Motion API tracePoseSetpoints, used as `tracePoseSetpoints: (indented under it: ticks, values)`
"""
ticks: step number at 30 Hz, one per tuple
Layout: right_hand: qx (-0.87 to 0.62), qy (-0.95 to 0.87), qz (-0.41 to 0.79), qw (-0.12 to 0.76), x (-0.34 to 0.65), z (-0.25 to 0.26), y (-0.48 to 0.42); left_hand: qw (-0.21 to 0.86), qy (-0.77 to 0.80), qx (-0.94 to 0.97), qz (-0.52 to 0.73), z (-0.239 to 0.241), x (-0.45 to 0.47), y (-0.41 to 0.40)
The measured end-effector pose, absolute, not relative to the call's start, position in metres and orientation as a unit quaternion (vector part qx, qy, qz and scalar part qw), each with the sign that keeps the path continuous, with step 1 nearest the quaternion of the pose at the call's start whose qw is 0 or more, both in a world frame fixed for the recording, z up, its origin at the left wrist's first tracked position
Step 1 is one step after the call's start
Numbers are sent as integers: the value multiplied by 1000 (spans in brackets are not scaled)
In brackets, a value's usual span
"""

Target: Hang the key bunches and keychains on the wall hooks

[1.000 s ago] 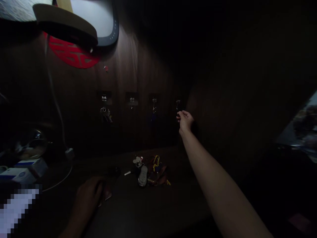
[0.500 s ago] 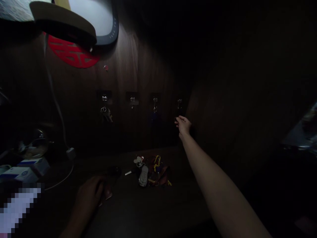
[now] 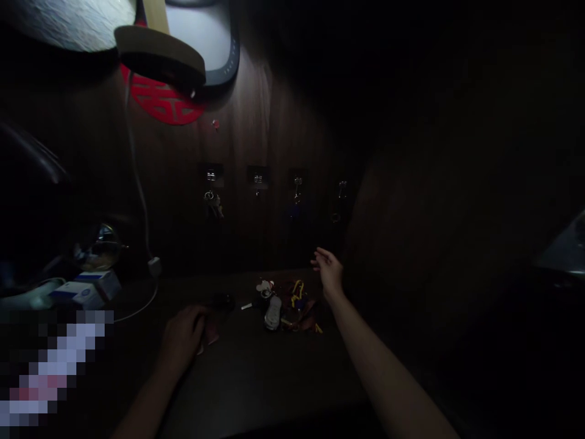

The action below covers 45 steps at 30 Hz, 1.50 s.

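My right hand (image 3: 327, 267) is below the rightmost wall hook (image 3: 342, 184), its fingers apart and nothing seen in them. From that hook dangles a small ring (image 3: 336, 217); anything under it is lost in the dark. Low on the left, my left hand (image 3: 185, 329) rests on the table, fingers curled over a reddish-brown flat piece (image 3: 211, 334), mostly covered and dim. Between the hands lies a pile: a grey key fob (image 3: 273, 313), a whitish charm (image 3: 265, 286), a yellow strap (image 3: 298, 292) and dark red-brown pieces (image 3: 307, 317).
A bunch of keys (image 3: 214, 204) hangs on the left hook, and a blue item (image 3: 295, 211) on the third. A white cable (image 3: 137, 164) runs down the wall to a plug (image 3: 155, 266). Blue-and-white boxes (image 3: 86, 289) stand left. A lamp-like curved object (image 3: 159, 55) juts overhead.
My right hand has come down from the rightmost hook, where a ring now shows hanging. My left hand stays over the reddish-brown piece. The view has shifted, moving the scene rightward.
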State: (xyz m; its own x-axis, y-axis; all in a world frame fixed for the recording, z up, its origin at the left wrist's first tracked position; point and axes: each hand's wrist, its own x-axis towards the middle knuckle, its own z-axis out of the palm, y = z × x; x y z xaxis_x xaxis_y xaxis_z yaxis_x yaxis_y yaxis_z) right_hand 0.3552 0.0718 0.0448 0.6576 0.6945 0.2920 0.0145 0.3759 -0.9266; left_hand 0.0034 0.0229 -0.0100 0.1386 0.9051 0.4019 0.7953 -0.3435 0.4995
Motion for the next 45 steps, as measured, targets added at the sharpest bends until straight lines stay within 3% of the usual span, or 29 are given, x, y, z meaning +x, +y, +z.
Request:
tracePoseSetpoints:
  ticks: [11, 20, 25, 29, 40, 45]
  values:
    - [-489, -512, 311, 633, 267, 12, 24, 219, 588, 631, 456, -7, 0, 19]
    - [-427, -780, 173, 424, 208, 7, -3, 276, 566, 519, 578, -13, -9, 27]
    - [-454, -827, 106, 313, 196, 2, -2, 221, 586, 499, 598, -7, -14, 22]
    - [-432, -862, 55, 261, 191, -4, -5, 141, 634, 513, 562, -3, -28, 19]
    - [-505, -830, 22, 235, 189, -5, -7, 115, 665, 678, 292, -1, -30, 12]
    - [-506, -828, 21, 241, 189, -5, -7, 129, 614, 717, 304, -8, -35, 10]
